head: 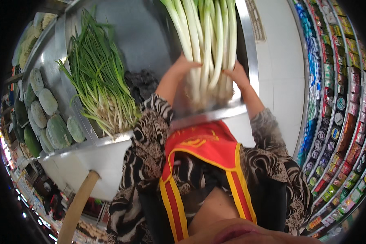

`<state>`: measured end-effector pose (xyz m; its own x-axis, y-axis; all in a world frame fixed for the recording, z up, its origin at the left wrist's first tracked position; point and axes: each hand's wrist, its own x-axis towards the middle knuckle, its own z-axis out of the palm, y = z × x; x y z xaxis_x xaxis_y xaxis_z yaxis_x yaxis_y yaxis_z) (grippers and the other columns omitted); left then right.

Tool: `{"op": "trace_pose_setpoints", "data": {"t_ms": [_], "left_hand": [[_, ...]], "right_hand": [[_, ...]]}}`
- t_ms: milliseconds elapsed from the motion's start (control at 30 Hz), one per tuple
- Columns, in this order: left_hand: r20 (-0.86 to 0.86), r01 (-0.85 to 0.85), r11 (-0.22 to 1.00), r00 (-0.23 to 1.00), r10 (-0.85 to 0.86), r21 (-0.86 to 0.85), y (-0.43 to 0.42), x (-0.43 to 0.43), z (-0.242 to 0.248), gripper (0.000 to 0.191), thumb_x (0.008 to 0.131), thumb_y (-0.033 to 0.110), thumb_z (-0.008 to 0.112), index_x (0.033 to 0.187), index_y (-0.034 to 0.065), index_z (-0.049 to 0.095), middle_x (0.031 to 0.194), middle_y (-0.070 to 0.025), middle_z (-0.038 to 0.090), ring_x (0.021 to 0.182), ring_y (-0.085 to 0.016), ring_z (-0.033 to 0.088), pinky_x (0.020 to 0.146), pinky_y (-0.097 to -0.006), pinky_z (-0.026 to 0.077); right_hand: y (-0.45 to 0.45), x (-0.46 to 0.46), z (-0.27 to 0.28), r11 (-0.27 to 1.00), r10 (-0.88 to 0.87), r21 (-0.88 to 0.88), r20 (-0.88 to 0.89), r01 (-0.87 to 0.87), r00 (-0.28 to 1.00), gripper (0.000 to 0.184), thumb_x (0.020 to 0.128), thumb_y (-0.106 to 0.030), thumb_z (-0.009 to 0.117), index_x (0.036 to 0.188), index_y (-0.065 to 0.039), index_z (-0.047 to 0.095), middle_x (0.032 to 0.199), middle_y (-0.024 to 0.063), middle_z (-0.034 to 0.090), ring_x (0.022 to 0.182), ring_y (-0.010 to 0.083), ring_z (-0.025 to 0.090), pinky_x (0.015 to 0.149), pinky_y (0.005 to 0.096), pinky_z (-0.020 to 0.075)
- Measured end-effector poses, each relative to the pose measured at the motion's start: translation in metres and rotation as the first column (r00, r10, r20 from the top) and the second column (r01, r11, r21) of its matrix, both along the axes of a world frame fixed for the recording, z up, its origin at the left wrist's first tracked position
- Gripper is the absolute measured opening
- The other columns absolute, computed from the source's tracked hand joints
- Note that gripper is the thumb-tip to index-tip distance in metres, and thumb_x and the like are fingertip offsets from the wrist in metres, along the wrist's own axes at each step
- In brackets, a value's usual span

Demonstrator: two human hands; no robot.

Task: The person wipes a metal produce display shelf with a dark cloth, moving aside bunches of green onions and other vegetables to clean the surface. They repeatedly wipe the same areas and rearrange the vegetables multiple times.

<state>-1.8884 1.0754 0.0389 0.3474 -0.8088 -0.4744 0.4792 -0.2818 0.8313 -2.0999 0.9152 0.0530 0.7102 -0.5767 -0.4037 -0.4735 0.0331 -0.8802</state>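
Observation:
A row of large leeks point(206, 58) with thick white stalks lies over the near right corner of a metal display counter point(250, 45). Their roots point towards me and look blurred; the green tops run out of the picture. My left hand point(183, 67) grips the stalks from the left side, thumb across the front. Around the outermost stalks on the right, my right hand point(238, 74) closes from the other side. The fingers behind the leeks are hidden. Left of my forearm rests a heap of thin green onions point(105, 82), roots towards me.
Beside the green onions is a crumpled dark cloth or bag point(141, 84). Several winter melons point(48, 102) fill the counter's left section. A wooden post point(79, 207) rises at lower left. Shelves of packaged goods point(335, 106) line the right, across a pale floor point(282, 70).

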Motion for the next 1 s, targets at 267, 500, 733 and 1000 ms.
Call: {"op": "trace_pose_setpoints", "data": {"t_ms": [267, 500, 733, 1000], "left_hand": [[0.46, -0.022, 0.95, 0.878, -0.13, 0.311, -0.012, 0.023, -0.041, 0.144, 0.05, 0.032, 0.098, 0.152, -0.0022, 0.003, 0.148, -0.0301, 0.027, 0.138, -0.042, 0.031, 0.113, -0.0453, 0.039], [0.044, -0.305, 0.951, 0.951, 0.307, -0.05, -0.041, 0.045, 0.029, 0.093, 0.078, 0.036, 0.081, 0.145, -0.005, 0.031, 0.147, -0.0303, 0.036, 0.125, -0.038, 0.052, 0.097, -0.043, 0.051], [0.694, -0.153, 0.842, 0.651, -0.309, 0.518, -0.106, -0.009, 0.0, 0.123, 0.06, 0.061, 0.084, 0.147, -0.0052, 0.028, 0.143, -0.0258, 0.044, 0.127, -0.038, 0.048, 0.104, -0.0517, 0.041], [0.667, -0.054, 0.828, 0.623, -0.408, 0.558, -0.057, -0.054, 0.029, 0.104, 0.087, 0.052, 0.061, 0.154, -0.0053, 0.005, 0.164, -0.0185, 0.003, 0.152, -0.029, 0.002, 0.107, -0.0575, 0.027]], "right_hand": [[-0.017, -0.002, -0.005, 0.93, -0.068, -0.368, -0.106, 0.025, 0.992, 0.105, 0.073, -0.033, 0.08, 0.152, -0.001, 0.02, 0.145, 0.0298, 0.037, 0.13, 0.0406, 0.044, 0.108, 0.0417, 0.0389], [-0.006, 0.058, 0.036, 0.878, -0.179, -0.475, -0.435, -0.057, 0.882, 0.126, 0.068, -0.05, 0.083, 0.151, 0.008, 0.008, 0.144, 0.0351, 0.036, 0.129, 0.0434, 0.046, 0.102, 0.0453, 0.0452], [-0.011, 0.004, 0.024, 0.632, -0.087, -0.666, -0.569, -0.397, 0.817, 0.109, 0.078, -0.049, 0.076, 0.149, 0.011, 0.019, 0.147, 0.0314, 0.035, 0.133, 0.0443, 0.036, 0.112, 0.0474, 0.0311], [-0.004, 0.027, 0.072, 0.276, 0.217, -0.902, -0.277, -0.331, 0.936, 0.068, 0.091, -0.043, 0.064, 0.148, -0.014, 0.041, 0.152, 0.0214, 0.033, 0.141, 0.0409, 0.027, 0.113, 0.0504, 0.0278]]}}
